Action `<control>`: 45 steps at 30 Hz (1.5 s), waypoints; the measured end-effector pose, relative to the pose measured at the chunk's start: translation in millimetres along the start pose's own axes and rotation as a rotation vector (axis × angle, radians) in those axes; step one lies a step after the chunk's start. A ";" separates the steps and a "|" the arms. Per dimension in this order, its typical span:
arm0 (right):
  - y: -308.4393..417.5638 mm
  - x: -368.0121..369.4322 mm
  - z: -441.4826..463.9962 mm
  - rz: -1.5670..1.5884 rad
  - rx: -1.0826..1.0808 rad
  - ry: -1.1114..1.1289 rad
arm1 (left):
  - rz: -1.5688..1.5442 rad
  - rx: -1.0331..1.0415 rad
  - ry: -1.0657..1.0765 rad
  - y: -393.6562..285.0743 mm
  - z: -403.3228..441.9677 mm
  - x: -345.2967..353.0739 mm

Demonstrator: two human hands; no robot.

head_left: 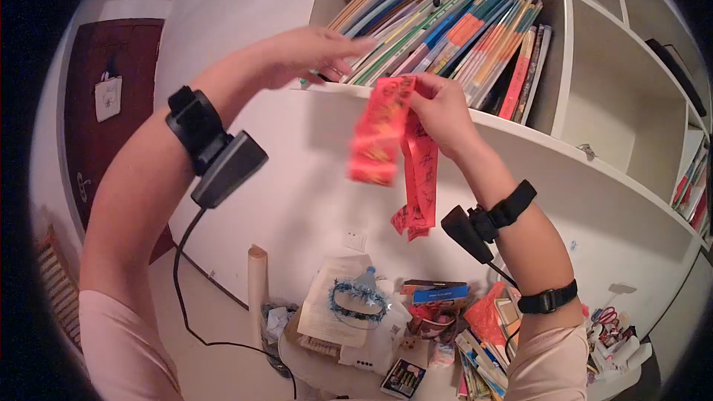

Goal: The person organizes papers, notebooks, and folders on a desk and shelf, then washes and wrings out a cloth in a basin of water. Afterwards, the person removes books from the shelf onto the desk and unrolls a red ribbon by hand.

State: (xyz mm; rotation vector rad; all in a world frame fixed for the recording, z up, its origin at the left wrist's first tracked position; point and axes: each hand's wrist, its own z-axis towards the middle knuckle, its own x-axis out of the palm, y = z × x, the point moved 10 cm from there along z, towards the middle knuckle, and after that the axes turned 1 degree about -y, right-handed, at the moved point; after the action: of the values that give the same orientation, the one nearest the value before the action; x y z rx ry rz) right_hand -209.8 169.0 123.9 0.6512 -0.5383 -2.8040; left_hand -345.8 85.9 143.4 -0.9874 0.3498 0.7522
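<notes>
Long red paper strips point(421, 178) with dark and gold markings hang from my right hand point(445, 115), which pinches them at their top just below the shelf edge. The front strip is blurred at its lower end. To the left, my left hand point(319, 56) is raised in front of the shelf, its fingers spread and holding nothing. It is apart from the red strips and near the leaning books point(401, 37). Black straps with dark devices are on both forearms.
A white shelf point(624, 167) spans the top, with books leaning in its left compartment. Below are papers point(334, 301), a blue tinsel ring point(356, 301), a rolled tube point(257, 282), book piles and a cluttered bin point(613, 379). A dark red door point(119, 119) stands left; a cable hangs from the left forearm.
</notes>
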 end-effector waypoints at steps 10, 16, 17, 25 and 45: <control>31.2 -26.4 16.3 0.582 0.004 -0.143 | -0.501 0.120 0.218 -16.9 3.9 95.2; 41.1 -23.5 28.5 0.763 0.019 -0.104 | -0.817 0.158 0.254 -27.8 9.5 105.7; 42.8 -24.0 29.5 0.698 0.001 -0.110 | -0.806 0.171 0.238 -30.1 10.5 104.0; 49.0 -30.5 32.2 0.442 -0.099 -0.225 | -0.933 0.138 0.417 -37.8 -5.2 110.2; 16.6 58.3 -21.2 0.557 0.230 0.256 | -1.086 0.233 -0.186 -13.8 0.6 17.9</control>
State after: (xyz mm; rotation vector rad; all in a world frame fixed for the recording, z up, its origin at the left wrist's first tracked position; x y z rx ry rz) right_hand -249.3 131.0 90.5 0.7502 -0.8447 -2.1250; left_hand -323.5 89.1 141.8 -0.7272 -0.2687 -0.1894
